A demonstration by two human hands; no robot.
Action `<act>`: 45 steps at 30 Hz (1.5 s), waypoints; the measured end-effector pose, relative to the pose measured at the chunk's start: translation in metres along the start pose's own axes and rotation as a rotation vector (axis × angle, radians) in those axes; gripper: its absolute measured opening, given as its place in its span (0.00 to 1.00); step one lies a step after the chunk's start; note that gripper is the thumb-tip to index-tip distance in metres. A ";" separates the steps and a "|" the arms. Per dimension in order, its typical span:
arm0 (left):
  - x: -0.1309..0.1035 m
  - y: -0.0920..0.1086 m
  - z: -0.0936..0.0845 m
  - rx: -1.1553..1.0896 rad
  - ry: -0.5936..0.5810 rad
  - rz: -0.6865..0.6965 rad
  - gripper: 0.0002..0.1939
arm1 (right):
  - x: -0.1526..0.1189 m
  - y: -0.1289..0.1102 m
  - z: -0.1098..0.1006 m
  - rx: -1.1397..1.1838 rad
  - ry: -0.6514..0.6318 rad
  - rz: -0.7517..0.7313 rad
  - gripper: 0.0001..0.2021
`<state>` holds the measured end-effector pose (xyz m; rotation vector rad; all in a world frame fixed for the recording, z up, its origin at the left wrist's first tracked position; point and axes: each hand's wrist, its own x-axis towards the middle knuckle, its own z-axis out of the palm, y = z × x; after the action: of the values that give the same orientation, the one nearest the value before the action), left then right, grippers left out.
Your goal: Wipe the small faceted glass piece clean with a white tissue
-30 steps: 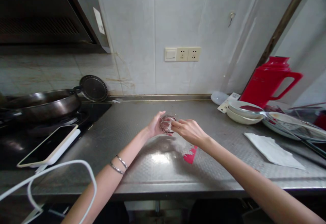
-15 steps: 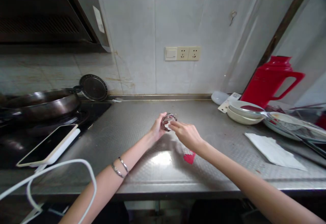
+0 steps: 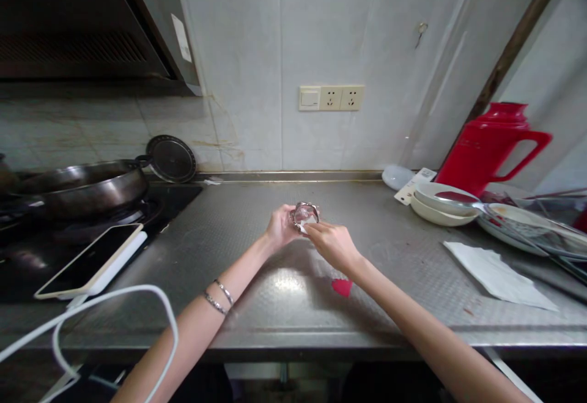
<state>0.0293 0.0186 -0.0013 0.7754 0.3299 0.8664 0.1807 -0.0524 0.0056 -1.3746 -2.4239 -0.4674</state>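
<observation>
Above the middle of the metal counter (image 3: 229, 268), my left hand (image 3: 279, 229) is closed round the left side of a small clear glass (image 3: 306, 212) with a dark, patterned rim. The glass is tilted, its opening facing me. My right hand (image 3: 331, 243) pinches a bit of white tissue (image 3: 301, 228) against the near edge of the glass. Its fingertips are partly hidden. Below my right wrist a small red piece (image 3: 342, 287) lies on the counter.
At left, a pan (image 3: 92, 190) sits on the stove, with a phone (image 3: 92, 262) and white cable (image 3: 137, 290) nearer. At right are stacked bowls (image 3: 443, 207), plates (image 3: 509, 229), a red thermos (image 3: 488, 146) and a white napkin (image 3: 499, 274).
The glass has turned a little in my left hand, and its opening shows more. My right hand has shifted slightly left and down along its rim, with the tissue now at the near edge.
</observation>
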 end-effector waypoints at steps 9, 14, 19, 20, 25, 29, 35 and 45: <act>0.001 0.005 -0.007 0.084 0.182 -0.326 0.23 | 0.014 0.033 -0.023 -0.278 -0.023 -0.593 0.07; 0.005 -0.005 0.003 0.092 0.313 -0.164 0.14 | 0.021 0.034 -0.020 -0.314 -0.026 -0.661 0.08; 0.004 -0.008 0.010 0.058 0.388 -0.008 0.13 | 0.019 0.018 -0.015 -0.278 -0.093 -0.518 0.09; 0.003 -0.008 0.012 0.050 0.392 0.027 0.12 | 0.019 0.012 -0.015 -0.248 -0.102 -0.468 0.09; 0.001 -0.014 0.016 0.030 0.367 0.152 0.13 | 0.016 -0.023 -0.009 0.003 -0.062 -0.044 0.09; 0.001 -0.018 0.014 0.032 0.365 0.141 0.16 | 0.014 -0.040 0.001 0.153 0.013 0.239 0.08; -0.003 -0.012 0.021 0.014 0.198 0.185 0.16 | 0.014 -0.020 0.011 0.045 0.148 -0.003 0.07; -0.003 0.022 -0.007 0.110 0.021 -0.291 0.27 | 0.011 0.021 -0.014 -0.305 0.128 -0.645 0.13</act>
<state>0.0112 0.0285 0.0098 0.7969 0.4991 0.5868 0.1950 -0.0400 0.0255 -0.5856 -2.7252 -1.0752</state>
